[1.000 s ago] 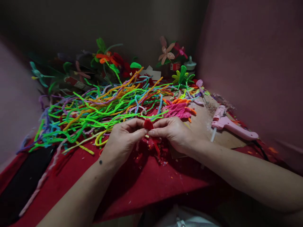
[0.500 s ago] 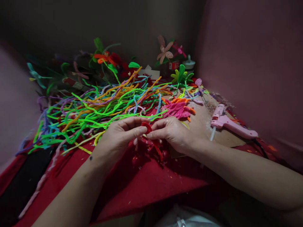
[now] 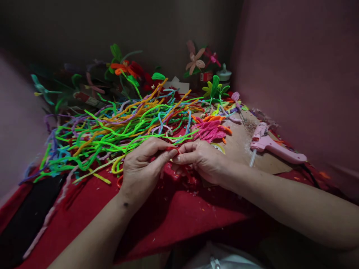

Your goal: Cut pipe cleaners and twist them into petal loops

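Between my two hands is a red fuzzy pipe cleaner piece (image 3: 174, 148), mostly covered by the fingers. My left hand (image 3: 146, 164) pinches it between thumb and index finger. Fingertips of my right hand (image 3: 196, 157) are closed on its other side, almost touching the left thumb. Both hands hover over the red cloth (image 3: 174, 224). Behind them lies a large tangle of green, orange, purple and blue pipe cleaners (image 3: 120, 123). A bundle of pink pieces (image 3: 211, 130) sits just beyond my right hand.
A pink glue gun (image 3: 269, 144) rests on brown cardboard (image 3: 238, 149) at the right. Fuzzy flowers (image 3: 195, 59) stand at the back, near a lidded jar (image 3: 224, 74). A black strip (image 3: 28, 220) lies at the left.
My left hand has turned and shifted slightly right, its fingers more folded over the red piece, which shows less now. The right fingers have curled in a little.
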The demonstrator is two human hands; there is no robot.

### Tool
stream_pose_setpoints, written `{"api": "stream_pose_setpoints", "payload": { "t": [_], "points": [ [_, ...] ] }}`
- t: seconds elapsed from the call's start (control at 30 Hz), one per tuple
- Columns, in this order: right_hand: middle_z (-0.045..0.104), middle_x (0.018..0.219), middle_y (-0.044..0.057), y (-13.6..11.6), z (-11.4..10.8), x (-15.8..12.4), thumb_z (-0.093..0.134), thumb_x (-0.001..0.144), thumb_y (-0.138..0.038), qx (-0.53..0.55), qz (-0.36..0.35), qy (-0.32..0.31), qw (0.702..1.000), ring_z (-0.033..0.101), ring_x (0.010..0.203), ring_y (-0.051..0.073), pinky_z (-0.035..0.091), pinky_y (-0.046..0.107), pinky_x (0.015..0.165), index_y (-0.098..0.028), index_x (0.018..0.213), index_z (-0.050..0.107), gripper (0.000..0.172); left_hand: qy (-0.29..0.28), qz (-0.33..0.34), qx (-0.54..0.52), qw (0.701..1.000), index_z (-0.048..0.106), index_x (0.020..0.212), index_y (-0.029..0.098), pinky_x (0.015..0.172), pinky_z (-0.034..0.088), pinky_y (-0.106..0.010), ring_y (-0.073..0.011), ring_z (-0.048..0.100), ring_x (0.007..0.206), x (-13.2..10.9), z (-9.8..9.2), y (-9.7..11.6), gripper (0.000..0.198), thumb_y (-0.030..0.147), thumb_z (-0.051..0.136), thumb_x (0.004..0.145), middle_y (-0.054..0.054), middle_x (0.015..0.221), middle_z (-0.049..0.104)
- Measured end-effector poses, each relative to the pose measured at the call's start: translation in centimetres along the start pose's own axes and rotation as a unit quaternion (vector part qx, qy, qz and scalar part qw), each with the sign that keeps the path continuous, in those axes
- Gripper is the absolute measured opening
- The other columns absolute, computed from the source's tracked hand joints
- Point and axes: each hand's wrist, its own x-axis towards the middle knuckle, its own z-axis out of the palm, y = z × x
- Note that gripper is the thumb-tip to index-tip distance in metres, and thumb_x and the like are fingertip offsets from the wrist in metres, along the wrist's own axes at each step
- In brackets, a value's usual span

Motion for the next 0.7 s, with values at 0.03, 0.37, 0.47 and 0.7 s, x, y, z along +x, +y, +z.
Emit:
{"api": "stream_pose_setpoints", "payload": {
  "t": [0.03, 0.37, 0.47, 0.7],
  "points": [
    [0.062, 0.053, 0.001, 0.0, 0.0, 0.0, 0.072, 0.054, -0.017, 0.005, -0.001, -0.003, 1.000, 0.056, 0.046, 0.012, 0.041, 0.023, 0.049, -0.013, 0.060, 0.058, 0.016, -0.004, -0.009, -0.002, 1.000, 0.067, 0.074, 0.019, 0.063, 0.046, -0.022, -0.0109, 0.058, 0.067, 0.0, -0.1, 0.0, 0.003, 0.018, 0.066, 0.076, 0.002, 0.071, 0.064],
    [0.062, 0.050, 0.002, 0.4, 0.0, 0.0, 0.070, 0.056, -0.016, -0.017, 0.007, -0.013, 1.000, 0.054, 0.040, 0.010, 0.040, 0.020, 0.042, -0.013, 0.055, 0.057, 0.013, -0.007, 0.085, 0.067, 0.994, 0.067, 0.077, 0.017, 0.065, 0.046, -0.022, -0.0112, 0.059, 0.070, 0.0, -0.1, -0.4, 0.007, 0.012, 0.063, 0.076, 0.000, 0.073, 0.064],
    [0.062, 0.049, 0.002, 0.0, 0.0, -0.1, 0.069, 0.059, -0.014, -0.023, 0.008, 0.004, 1.000, 0.054, 0.040, 0.010, 0.040, 0.019, 0.040, -0.013, 0.056, 0.057, 0.013, -0.075, -0.063, -0.019, 0.995, 0.067, 0.076, 0.017, 0.060, 0.046, -0.022, -0.0114, 0.059, 0.066, 0.6, -0.2, -0.1, 0.005, 0.018, 0.063, 0.077, 0.000, 0.071, 0.065],
    [0.061, 0.048, 0.002, 0.0, 0.1, 0.0, 0.058, 0.067, -0.004, -0.085, 0.031, 0.024, 0.996, 0.053, 0.037, 0.009, 0.040, 0.018, 0.039, -0.012, 0.055, 0.056, 0.014, -0.053, 0.045, 0.045, 0.997, 0.069, 0.071, 0.016, 0.061, 0.045, -0.022, -0.0112, 0.058, 0.065, 0.2, 0.1, -0.4, 0.007, 0.012, 0.064, 0.073, -0.001, 0.069, 0.064]
  ]
}}
